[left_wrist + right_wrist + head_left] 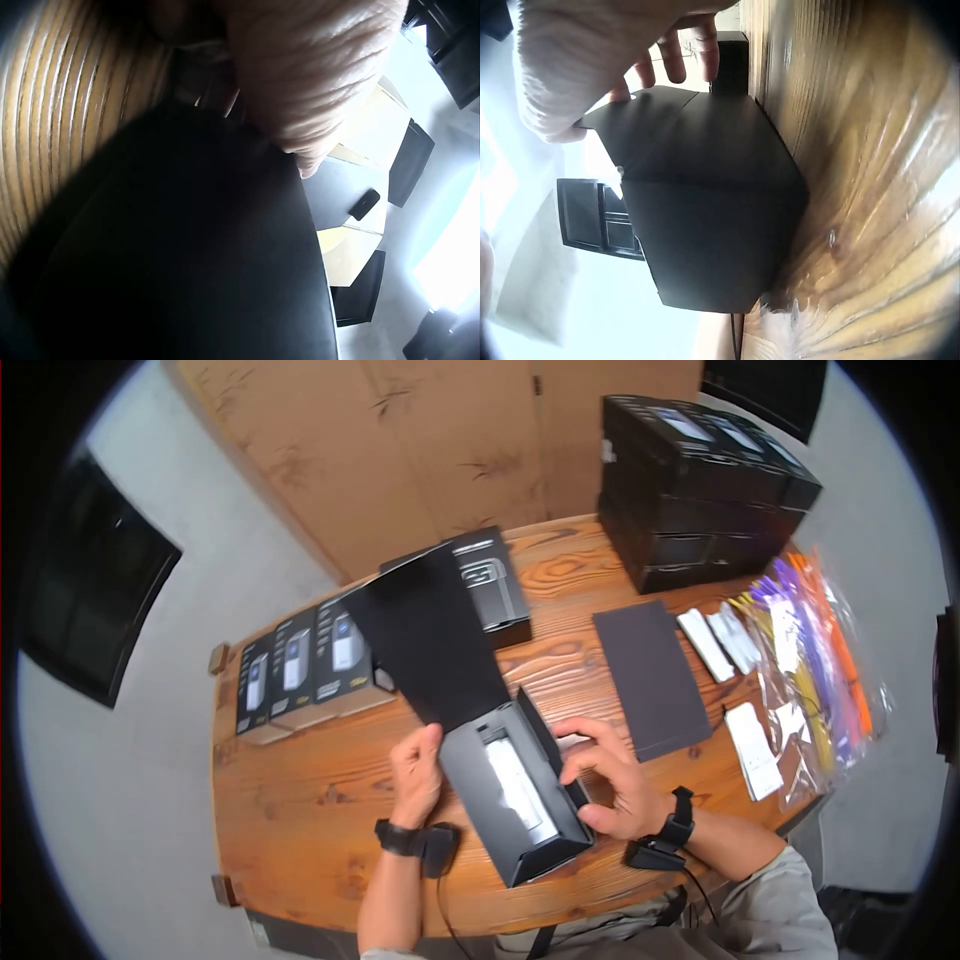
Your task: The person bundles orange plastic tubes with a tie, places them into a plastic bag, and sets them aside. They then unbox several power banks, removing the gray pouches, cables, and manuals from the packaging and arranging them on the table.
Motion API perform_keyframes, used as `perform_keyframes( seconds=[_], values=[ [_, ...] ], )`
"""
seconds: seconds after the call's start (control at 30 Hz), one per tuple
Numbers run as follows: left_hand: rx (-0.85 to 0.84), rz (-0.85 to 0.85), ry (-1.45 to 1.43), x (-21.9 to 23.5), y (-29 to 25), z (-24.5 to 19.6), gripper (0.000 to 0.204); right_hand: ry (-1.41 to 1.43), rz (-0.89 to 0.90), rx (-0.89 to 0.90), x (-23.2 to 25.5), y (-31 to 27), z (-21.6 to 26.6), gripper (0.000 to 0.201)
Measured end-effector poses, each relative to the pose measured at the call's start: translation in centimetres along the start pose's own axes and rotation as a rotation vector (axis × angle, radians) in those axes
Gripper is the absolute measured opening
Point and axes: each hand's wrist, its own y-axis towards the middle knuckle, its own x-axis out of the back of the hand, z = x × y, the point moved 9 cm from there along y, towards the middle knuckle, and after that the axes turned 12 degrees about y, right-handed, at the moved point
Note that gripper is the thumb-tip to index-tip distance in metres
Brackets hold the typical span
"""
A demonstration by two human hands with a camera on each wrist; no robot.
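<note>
A black cardboard box (pixel 480 800) stands tilted near the table's front edge, its long lid (pixel 430 635) raised toward the back. Inside, a white elongated item (pixel 520 790) sits in a slot of the dark insert. My left hand (pixel 415 775) grips the box's left side, thumb at the top edge. On the opposite side, my right hand (pixel 620 780) holds the right wall, with curled fingers and thumb at its upper edge. The box (pixel 705 180) blocks part of the right fingers in the right wrist view. Its dark side (pixel 210 247) fills much of the left wrist view.
Several printed black boxes (pixel 295 660) stand at the left, another (pixel 490 590) behind the lid. Stacked black boxes (pixel 690 510) rise at the back right. A dark flat sheet (pixel 655 680), white wrapped items (pixel 705 645) and bags of coloured strips (pixel 815 650) lie right.
</note>
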Motion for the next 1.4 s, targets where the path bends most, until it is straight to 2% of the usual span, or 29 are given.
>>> perform_keyframes(
  seconds=[0.13, 0.2, 0.33, 0.43, 0.57, 0.73, 0.9, 1.0, 1.2, 1.4],
  values=[
    [0.067, -0.034, -0.110, 0.2, 0.0, 2.0, 0.042, -0.079, -0.055, 0.035, 1.6, 0.0, 1.3, 0.021],
    [0.111, -0.083, -0.254, -0.2, -0.1, 0.6, 0.041, -0.134, -0.125, 0.029, 2.3, 0.0, 1.1, 0.024],
    [0.070, -0.070, -0.244, -0.1, 0.0, -0.5, 0.042, -0.213, -0.057, 0.002, 1.9, 0.3, -0.1, 0.022],
    [0.062, -0.043, -0.239, -0.1, -0.1, -0.3, 0.043, -0.180, 0.011, -0.095, 1.1, 0.0, -1.7, 0.020],
    [0.064, -0.029, -0.223, -0.2, 0.0, 0.3, 0.044, -0.187, 0.055, -0.129, 0.7, -0.2, -2.2, 0.016],
    [0.105, -0.025, -0.204, -0.5, -0.1, -0.4, 0.044, -0.194, 0.037, -0.141, 0.9, -0.3, -2.4, 0.016],
    [0.050, -0.063, -0.066, 0.2, 0.1, 0.5, 0.041, -0.223, 0.051, -0.140, 0.8, -0.1, -2.6, 0.018],
    [0.078, -0.045, -0.076, 0.3, 0.1, 1.4, 0.042, -0.256, 0.056, -0.187, 0.5, 0.1, -2.6, 0.017],
    [0.076, 0.018, -0.159, -0.1, 0.2, 0.2, 0.039, -0.287, 0.052, -0.232, 0.4, 0.4, -2.7, 0.016],
    [0.069, 0.011, -0.175, -0.2, 0.2, 0.0, 0.038, -0.298, 0.051, -0.218, 0.3, 0.4, -2.8, 0.017]
  ],
)
